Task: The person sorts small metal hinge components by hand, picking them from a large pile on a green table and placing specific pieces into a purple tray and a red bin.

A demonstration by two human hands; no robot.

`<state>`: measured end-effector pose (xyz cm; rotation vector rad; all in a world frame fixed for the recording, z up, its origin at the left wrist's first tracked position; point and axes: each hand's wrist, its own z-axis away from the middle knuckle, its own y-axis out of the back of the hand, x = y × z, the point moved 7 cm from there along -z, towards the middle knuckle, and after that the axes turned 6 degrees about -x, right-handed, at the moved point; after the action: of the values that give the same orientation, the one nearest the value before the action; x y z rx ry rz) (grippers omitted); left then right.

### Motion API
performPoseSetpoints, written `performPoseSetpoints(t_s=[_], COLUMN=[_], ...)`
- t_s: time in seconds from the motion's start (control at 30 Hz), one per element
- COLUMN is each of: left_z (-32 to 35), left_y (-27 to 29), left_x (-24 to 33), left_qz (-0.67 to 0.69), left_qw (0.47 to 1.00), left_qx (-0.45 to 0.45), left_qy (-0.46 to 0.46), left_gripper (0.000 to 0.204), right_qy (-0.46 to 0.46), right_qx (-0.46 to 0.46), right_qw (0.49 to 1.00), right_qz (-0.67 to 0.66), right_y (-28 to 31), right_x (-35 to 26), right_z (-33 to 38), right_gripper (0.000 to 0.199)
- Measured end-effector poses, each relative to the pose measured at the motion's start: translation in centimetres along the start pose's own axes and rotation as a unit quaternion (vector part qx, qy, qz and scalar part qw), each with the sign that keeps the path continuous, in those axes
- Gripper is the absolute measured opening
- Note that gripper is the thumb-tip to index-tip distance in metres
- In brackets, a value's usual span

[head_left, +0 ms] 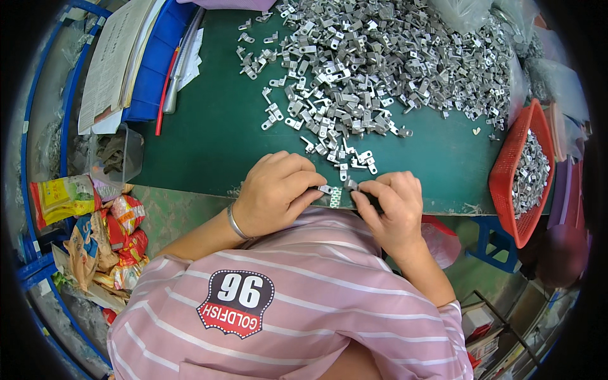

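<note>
At the near edge of the green table (pixel 209 136), my left hand (pixel 273 190) pinches a small silver metal bracket (pixel 325 189) between thumb and fingertips. My right hand (pixel 394 206), just across from it, has its thumb and forefinger closed on another small metal bracket (pixel 351 184). The two pieces are close together but look apart. Between them, at the table edge, lies a light green patterned strip (pixel 335 197). Several loose brackets (pixel 342 170) lie just beyond my fingertips, trailing off a large heap of the same parts (pixel 380 63).
A red plastic basket (pixel 500 168) with small metal parts sits tilted at the right edge. To the left are a blue bin (pixel 149 82) with papers, a red stick (pixel 166 95), a clear box (pixel 132 155) and colourful wrappers (pixel 130 215). A blue stool (pixel 491 244) stands below at right.
</note>
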<state>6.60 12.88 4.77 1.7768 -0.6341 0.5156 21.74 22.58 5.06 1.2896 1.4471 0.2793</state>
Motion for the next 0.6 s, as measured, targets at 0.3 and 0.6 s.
performPoseSetpoints(t_s=[0.3,0.6], left_z=[-0.1,0.1], left_y=[-0.1,-0.2], left_x=[0.0,-0.1], left_qz=[0.014,0.006], left_qw=[1.000,1.000], left_qx=[0.010,-0.002], left_qy=[0.004,-0.011], left_gripper=[0.027,0.025], right_qy=[-0.023,-0.085], right_qx=[0.030,0.045], right_qw=[0.999,0.995], right_qz=[-0.011,0.026], right_y=[-1.0,-1.7], right_x=[-0.5,-1.0], right_z=[-1.2,-3.1], right_gripper=[0.018,0.017])
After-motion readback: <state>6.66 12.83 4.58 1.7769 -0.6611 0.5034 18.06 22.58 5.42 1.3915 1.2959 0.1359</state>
